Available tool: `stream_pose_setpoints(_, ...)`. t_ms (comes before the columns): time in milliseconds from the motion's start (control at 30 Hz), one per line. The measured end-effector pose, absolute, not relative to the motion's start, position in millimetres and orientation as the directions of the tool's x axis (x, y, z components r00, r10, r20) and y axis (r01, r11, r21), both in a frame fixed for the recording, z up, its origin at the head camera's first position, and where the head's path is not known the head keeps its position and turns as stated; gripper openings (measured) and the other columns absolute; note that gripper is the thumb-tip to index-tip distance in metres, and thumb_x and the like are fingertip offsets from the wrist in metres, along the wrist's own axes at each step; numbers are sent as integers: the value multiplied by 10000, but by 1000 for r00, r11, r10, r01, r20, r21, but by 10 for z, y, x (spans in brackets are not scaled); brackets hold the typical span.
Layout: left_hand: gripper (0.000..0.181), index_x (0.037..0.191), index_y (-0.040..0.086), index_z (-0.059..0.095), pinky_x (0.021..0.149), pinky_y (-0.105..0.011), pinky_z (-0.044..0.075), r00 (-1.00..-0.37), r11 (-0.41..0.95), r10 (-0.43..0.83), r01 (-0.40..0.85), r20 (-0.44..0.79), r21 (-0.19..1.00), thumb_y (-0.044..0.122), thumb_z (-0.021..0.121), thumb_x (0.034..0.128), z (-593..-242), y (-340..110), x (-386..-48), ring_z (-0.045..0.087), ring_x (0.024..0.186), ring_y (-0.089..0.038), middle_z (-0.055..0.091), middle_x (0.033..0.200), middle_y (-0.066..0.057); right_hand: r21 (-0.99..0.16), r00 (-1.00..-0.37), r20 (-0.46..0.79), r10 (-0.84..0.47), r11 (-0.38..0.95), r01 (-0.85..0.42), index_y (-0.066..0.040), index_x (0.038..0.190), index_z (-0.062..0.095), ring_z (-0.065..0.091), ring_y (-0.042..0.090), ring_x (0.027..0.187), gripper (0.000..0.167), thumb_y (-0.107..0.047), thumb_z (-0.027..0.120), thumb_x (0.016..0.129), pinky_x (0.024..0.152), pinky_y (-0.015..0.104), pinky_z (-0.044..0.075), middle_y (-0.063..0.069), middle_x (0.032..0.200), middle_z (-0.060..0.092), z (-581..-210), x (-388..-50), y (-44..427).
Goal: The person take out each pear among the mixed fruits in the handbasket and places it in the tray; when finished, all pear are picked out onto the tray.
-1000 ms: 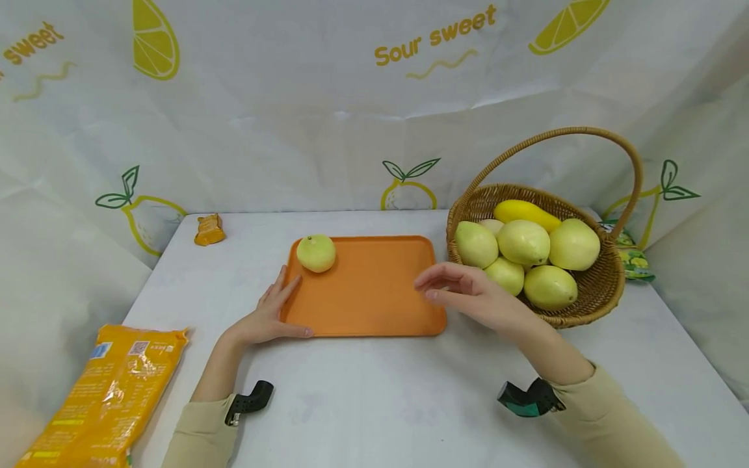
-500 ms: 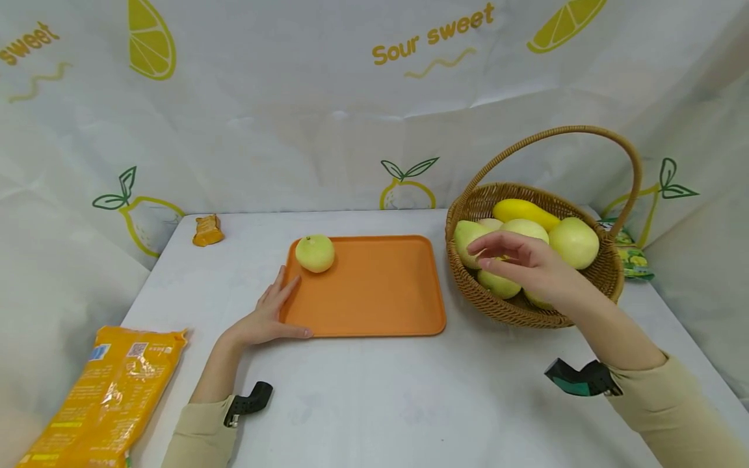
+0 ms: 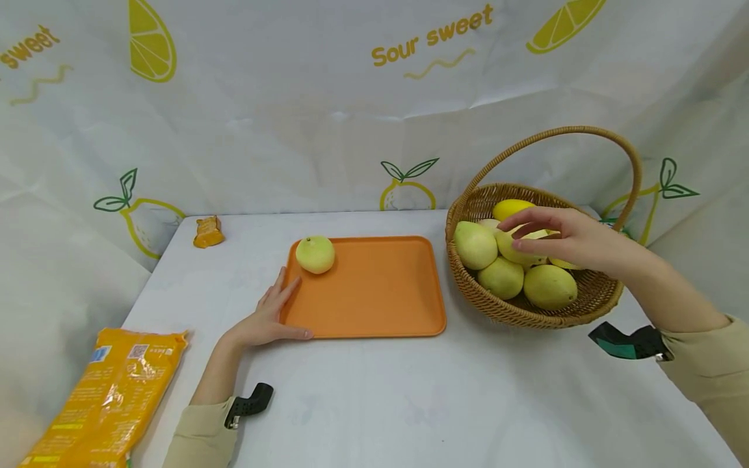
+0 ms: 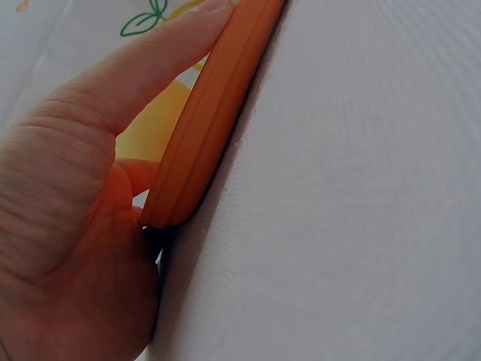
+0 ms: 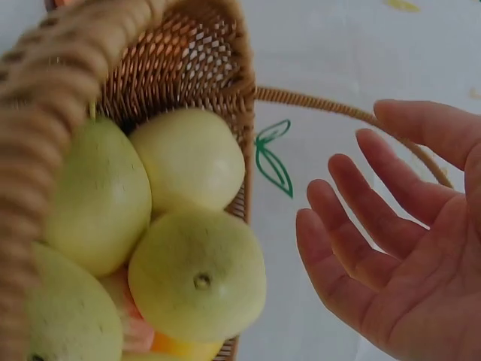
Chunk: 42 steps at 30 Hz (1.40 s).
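Note:
Flat on the white table lies an orange tray (image 3: 374,289), with one round pale-green fruit (image 3: 316,254) at its back left corner. My left hand (image 3: 266,317) rests along the tray's left edge, fingers spread and thumb at the front corner; the left wrist view shows the thumb (image 4: 143,71) against the tray's rim (image 4: 199,143). Above the wicker basket (image 3: 486,302) hovers my right hand (image 3: 576,239), fingers loosely bent around nothing. Several pale-green fruits (image 5: 195,274) and a long yellow fruit (image 3: 509,208) lie in the basket; the hand partly covers them in the head view.
The basket's tall handle (image 3: 570,130) arches over the fruit. A large orange packet (image 3: 105,396) lies at the front left, and a small orange-brown packet (image 3: 209,231) at the back left. A printed white cloth (image 3: 292,130) hangs behind the table.
My right hand has moved right and up, from the tray's right side to above the basket's fruit. The left hand, tray and fruit on it have stayed put.

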State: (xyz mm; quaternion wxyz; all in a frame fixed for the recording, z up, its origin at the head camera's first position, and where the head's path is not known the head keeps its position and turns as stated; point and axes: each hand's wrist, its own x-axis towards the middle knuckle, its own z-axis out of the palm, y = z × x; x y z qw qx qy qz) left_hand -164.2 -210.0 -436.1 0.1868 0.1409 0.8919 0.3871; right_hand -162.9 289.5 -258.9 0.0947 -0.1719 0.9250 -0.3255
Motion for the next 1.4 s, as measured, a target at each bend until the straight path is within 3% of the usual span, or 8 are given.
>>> stream_pose_setpoints(267,1157,1586,191,89,1054,-731,-2,-892,662,395,110,-221,742,472,824,738,-4363,-2110,-1645,-135,1439,-442,-218,1608,-34,-537,-893,-84,-442,775,-333,-152,1290,603,578,85,1030,377,-206,689,927,836,225,483,30,1230,606,-2550,-1826,3042)
stream_pose_setpoints(400,1157,1586,193,89,1055,-729,1,-891,661,396,108,-223,742,476,823,738,-4374,-2117,-1645,-135,1438,-443,-220,1608,-33,-512,-869,-108,-483,776,-367,-141,1306,587,544,189,1114,430,-201,720,902,928,373,483,49,1300,562,-2547,-1915,3092)
stream_pose_setpoints(500,1159,1586,198,90,1054,-731,6,-891,662,395,108,-223,742,479,824,734,-4379,-2120,-1646,-132,1439,-441,-219,1608,-32,-476,-854,-136,-502,789,-388,-126,1314,576,514,273,1157,490,-220,757,869,929,516,449,92,1339,531,-2557,-1989,3120)
stream_pose_setpoints(733,1149,1586,196,96,1056,-729,1,-893,661,395,113,-216,742,469,824,740,-4390,-2124,-1643,-134,1438,-445,-216,1608,-38,-404,-810,-237,-537,812,-420,-141,1338,546,421,367,1271,622,-268,821,795,959,574,391,149,1424,449,-2611,-2117,3174)
stream_pose_setpoints(867,1145,1585,180,105,1054,-731,0,-893,657,398,118,-209,745,449,830,740,-4385,-2118,-1641,-126,1435,-457,-208,1610,-53,-411,-758,-302,-578,797,-443,-109,1421,452,320,417,1334,790,-237,851,751,996,620,334,190,1482,366,-2680,-2162,3202)
stream_pose_setpoints(1033,1144,1584,173,108,1051,-736,8,-893,658,397,116,-212,744,441,832,740,-4373,-2117,-1643,-122,1434,-459,-207,1611,-56,-397,-705,-332,-627,771,-499,-81,1473,364,277,444,1344,938,-182,876,694,991,628,319,210,1499,328,-2758,-2217,3220)
stream_pose_setpoints(1400,1131,1585,193,114,1048,-740,17,-890,661,403,122,-213,740,460,823,745,-4386,-2119,-1655,-128,1438,-445,-210,1610,-31,-387,-699,-332,-634,767,-511,-73,1450,382,372,390,1298,869,-139,856,725,986,568,363,201,1445,394,-2803,-2271,3227)
